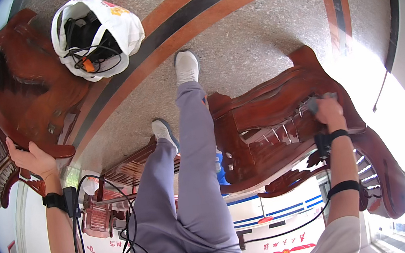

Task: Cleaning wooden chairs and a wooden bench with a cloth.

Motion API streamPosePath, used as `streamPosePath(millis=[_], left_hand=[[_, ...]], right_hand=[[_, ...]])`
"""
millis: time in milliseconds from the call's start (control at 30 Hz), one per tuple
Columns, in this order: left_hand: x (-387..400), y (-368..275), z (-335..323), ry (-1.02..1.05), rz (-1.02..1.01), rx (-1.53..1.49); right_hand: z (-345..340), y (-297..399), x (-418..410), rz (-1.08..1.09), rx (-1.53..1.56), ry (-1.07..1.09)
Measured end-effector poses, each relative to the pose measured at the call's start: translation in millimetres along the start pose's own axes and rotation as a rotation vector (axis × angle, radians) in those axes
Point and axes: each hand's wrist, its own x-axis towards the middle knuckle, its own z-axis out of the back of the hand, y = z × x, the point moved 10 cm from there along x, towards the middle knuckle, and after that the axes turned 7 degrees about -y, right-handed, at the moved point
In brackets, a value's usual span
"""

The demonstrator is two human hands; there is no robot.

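Observation:
My right hand (pixel 329 110) presses a bunched grey cloth (pixel 314 105) onto the polished red-brown wooden chair (pixel 276 95) on the right. The cloth is near the slatted part of that chair. On the left, my left hand (pixel 34 159) is at the curved arm of another carved wooden chair (pixel 57 150), fingers apart and nothing held. Whether its palm rests on the wood or hovers just over it is hard to tell. Both wrists wear black straps with small devices and cables.
A white bag (pixel 130 35) full of black cables and gear stands by the left chair. Black cables (pixel 135 230) hang at my left side. Slatted wooden furniture (pixel 130 168) is behind my legs. A blue object (pixel 221 167) shows beside the right chair. Dark bands (pixel 207 2) cross the speckled floor.

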Motion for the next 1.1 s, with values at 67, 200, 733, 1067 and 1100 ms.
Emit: streamPosePath(millis=[67,200,733,1067,1100], left_hand=[[-5.6,6.3,-4.3,0.003,0.009,-0.007],[-3.1,2.7,-0.4,0.009,-0.010,0.009],[-3.1,10.0,-0.4,0.057,0.075,-0.002],[-1.4,8.6,-4.9,0.067,0.156,-0.066],[-0.8,10.2,-3.9,0.059,0.153,-0.071]], right_hand=[[-39.3,42.8,-3.7,0.164,0.160,0.068],[-85.5,109.1,-5.0,0.332,0.184,0.135],[-31.7,-111.9,83.3,-0.354,-0.189,-0.302],[-77.3,115.4,115.0,0.181,0.026,-0.265],[-84.7,150.1,102.6,0.266,0.041,-0.241]])
